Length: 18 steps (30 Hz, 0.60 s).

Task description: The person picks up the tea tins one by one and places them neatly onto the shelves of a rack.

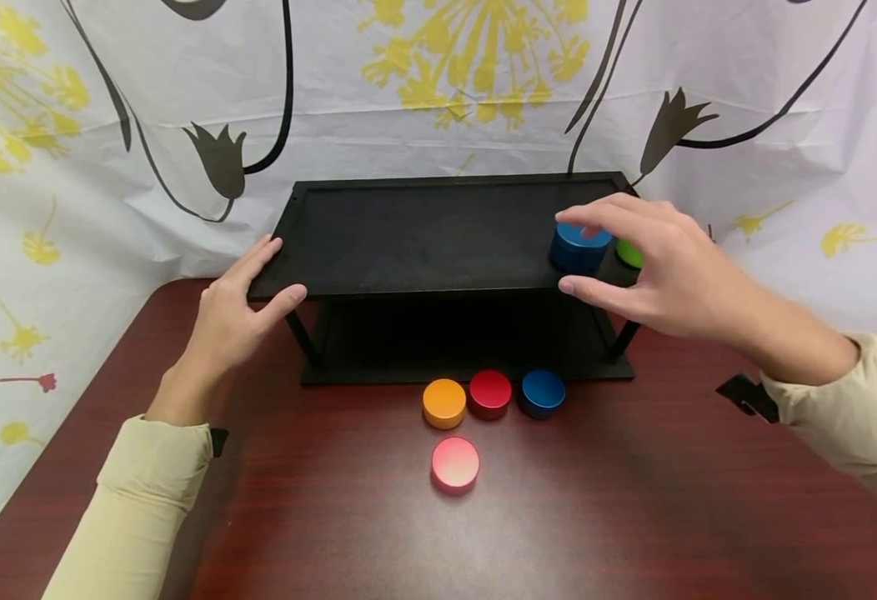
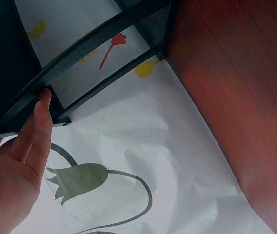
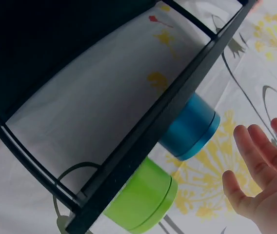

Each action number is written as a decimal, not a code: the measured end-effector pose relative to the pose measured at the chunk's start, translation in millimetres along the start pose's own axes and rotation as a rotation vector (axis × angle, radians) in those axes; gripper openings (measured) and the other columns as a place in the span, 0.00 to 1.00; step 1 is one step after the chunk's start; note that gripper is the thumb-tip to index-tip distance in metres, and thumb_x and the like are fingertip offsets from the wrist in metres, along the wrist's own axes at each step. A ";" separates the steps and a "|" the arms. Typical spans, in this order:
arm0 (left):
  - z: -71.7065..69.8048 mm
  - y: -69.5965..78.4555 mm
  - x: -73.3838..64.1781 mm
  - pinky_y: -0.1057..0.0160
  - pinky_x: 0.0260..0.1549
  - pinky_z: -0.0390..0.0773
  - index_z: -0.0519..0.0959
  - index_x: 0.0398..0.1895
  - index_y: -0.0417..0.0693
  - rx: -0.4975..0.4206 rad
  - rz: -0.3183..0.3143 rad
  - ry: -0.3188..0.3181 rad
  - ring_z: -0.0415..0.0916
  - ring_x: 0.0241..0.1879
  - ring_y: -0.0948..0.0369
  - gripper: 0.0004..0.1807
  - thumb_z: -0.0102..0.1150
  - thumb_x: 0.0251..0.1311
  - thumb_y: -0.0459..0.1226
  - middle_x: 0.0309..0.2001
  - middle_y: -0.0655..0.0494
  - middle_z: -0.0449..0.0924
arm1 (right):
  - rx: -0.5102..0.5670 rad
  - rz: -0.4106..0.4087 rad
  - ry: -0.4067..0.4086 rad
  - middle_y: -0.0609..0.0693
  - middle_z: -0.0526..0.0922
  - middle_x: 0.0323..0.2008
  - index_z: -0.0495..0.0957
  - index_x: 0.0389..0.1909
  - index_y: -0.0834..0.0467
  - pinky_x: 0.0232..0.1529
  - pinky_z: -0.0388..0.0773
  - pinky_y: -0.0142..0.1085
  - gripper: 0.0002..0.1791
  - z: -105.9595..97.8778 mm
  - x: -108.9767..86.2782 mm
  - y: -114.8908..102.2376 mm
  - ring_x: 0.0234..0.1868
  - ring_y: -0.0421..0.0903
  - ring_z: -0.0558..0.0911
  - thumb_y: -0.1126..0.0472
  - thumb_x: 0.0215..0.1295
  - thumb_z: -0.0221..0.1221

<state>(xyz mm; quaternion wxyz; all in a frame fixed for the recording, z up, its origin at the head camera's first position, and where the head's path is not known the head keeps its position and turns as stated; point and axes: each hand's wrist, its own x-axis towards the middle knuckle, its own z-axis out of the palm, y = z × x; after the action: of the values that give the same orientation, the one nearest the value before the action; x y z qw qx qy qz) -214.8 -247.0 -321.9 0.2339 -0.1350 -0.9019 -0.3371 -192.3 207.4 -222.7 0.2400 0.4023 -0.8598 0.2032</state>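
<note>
Left hand (image 1: 232, 323): thumb and fingers spread, front-left corner of shelf (image 1: 423, 237); likely steadying. Right hand (image 1: 667, 262): fingers spread, apart from blue tin (image 1: 577, 255), right edge.

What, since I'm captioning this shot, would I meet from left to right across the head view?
Left hand, orange cylinder, red cylinder beside it, short blue cylinder on the table, taller blue cylinder on the rack, green cylinder.

Six cylinders (image 1: 444, 403), one shelf (image 1: 423, 237), one table (image 1: 558, 517)
</note>
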 end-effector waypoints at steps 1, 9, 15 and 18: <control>-0.1 0.1 -0.1 0.40 0.66 0.57 0.68 0.73 0.56 0.000 0.000 -0.001 0.59 0.73 0.52 0.37 0.62 0.63 0.55 0.73 0.55 0.63 | 0.005 -0.007 0.001 0.52 0.82 0.44 0.78 0.61 0.55 0.43 0.66 0.46 0.34 0.9 -0.9 -0.8 0.45 0.50 0.78 0.62 0.49 0.74; -0.3 0.6 -0.9 0.40 0.67 0.57 0.67 0.74 0.57 -0.002 -0.003 -0.004 0.59 0.73 0.52 0.37 0.62 0.63 0.55 0.74 0.58 0.63 | 0.023 -0.051 0.006 0.51 0.83 0.46 0.78 0.60 0.55 0.50 0.66 0.46 0.34 7.6 -8.8 -8.2 0.47 0.45 0.79 0.61 0.48 0.75; 0.0 -0.1 -1.3 0.40 0.67 0.57 0.67 0.74 0.58 -0.001 -0.007 -0.003 0.59 0.73 0.53 0.37 0.62 0.63 0.55 0.74 0.58 0.63 | 0.051 -0.054 -0.018 0.51 0.82 0.47 0.78 0.60 0.55 0.47 0.66 0.43 0.34 13.7 -16.4 -15.0 0.47 0.43 0.77 0.60 0.48 0.75; 0.3 -0.3 -1.3 0.41 0.67 0.57 0.67 0.74 0.59 -0.002 -0.007 -0.004 0.59 0.73 0.53 0.37 0.62 0.63 0.55 0.74 0.57 0.63 | 0.089 -0.051 -0.021 0.49 0.82 0.47 0.78 0.60 0.55 0.40 0.67 0.33 0.34 16.5 -19.1 -16.6 0.43 0.39 0.77 0.61 0.48 0.75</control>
<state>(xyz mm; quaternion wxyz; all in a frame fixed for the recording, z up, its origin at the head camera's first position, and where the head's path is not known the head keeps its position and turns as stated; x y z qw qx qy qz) -213.9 -247.2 -323.0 0.2309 -0.1327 -0.9025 -0.3384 -172.6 200.0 -244.4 0.2180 0.4364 -0.8419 0.2308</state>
